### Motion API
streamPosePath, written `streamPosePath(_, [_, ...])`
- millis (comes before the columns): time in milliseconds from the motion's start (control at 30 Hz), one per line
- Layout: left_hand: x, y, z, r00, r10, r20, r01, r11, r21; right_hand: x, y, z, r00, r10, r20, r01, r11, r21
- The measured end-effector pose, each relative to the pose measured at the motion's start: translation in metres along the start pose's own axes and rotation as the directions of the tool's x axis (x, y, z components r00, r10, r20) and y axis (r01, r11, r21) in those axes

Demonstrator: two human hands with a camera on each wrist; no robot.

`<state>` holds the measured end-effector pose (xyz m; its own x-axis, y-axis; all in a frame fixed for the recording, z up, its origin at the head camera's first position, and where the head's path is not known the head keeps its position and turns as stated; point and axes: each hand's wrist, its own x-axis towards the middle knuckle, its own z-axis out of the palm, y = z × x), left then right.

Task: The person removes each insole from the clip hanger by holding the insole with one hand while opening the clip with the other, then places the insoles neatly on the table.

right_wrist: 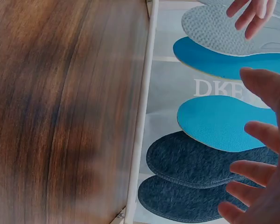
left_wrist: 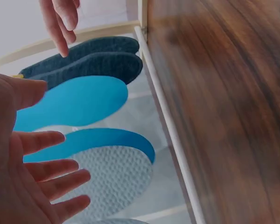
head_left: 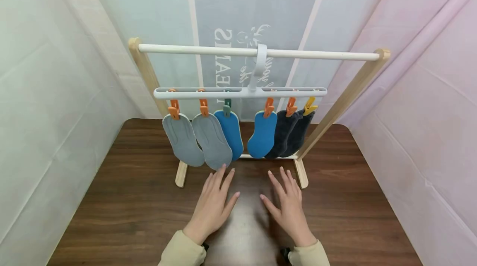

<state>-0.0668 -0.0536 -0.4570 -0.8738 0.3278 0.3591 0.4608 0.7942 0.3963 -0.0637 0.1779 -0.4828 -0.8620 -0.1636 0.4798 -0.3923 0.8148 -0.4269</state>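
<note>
both sleeves (head_left: 181, 250) are plain pale cream, each with a small black piece (head_left: 205, 247) beside it.

Left hand (head_left: 212, 206) and right hand (head_left: 290, 211) apart, fingers (head_left: 228, 180) loosely spread, thumbs (head_left: 231, 204) inward.

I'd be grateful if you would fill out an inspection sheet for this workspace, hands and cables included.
Surface: brown wood-grain table, bearing a wooden stand.
Job's things: grey insoles, blue insoles and dark insoles, two of each, hang by clips from a white hanger hooked over the stand's white rail.
Clutter: nothing seen.
Hands: left hand and right hand hold nothing, fingers spread.
Cables: nothing seen.
Surroundings: pale sheets at both sides, lettered cloth behind.
</note>
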Motion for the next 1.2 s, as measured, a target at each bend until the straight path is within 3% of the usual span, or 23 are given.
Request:
streamPosePath(267, [0.015, 0.006, -0.003, 0.999, 0.031, 0.015, -0.031, 0.999, -0.023, 0.004, 0.002, -0.001, 0.998, -0.015, -0.059, 0.019, 0.997, 0.069])
streamPosePath(600, [0.042, 0.015, -0.005, 0.996, 0.078, -0.04, -0.08, 0.996, -0.051, 0.012, 0.009, -0.003, 0.99, 0.038, -0.137, -0.022, 0.993, 0.114])
streamPosePath(800, [0.057, 0.02, -0.011, 0.995, 0.068, -0.076, -0.075, 0.992, -0.097, 0.015, 0.013, -0.003, 0.985, 0.078, -0.155, -0.057, 0.989, 0.134])
streamPosePath(1200, [0.077, 0.035, -0.018, 0.994, 0.036, -0.102, -0.057, 0.977, -0.208, 0.029, 0.028, -0.005, 0.956, 0.198, -0.218, -0.151, 0.966, 0.212])
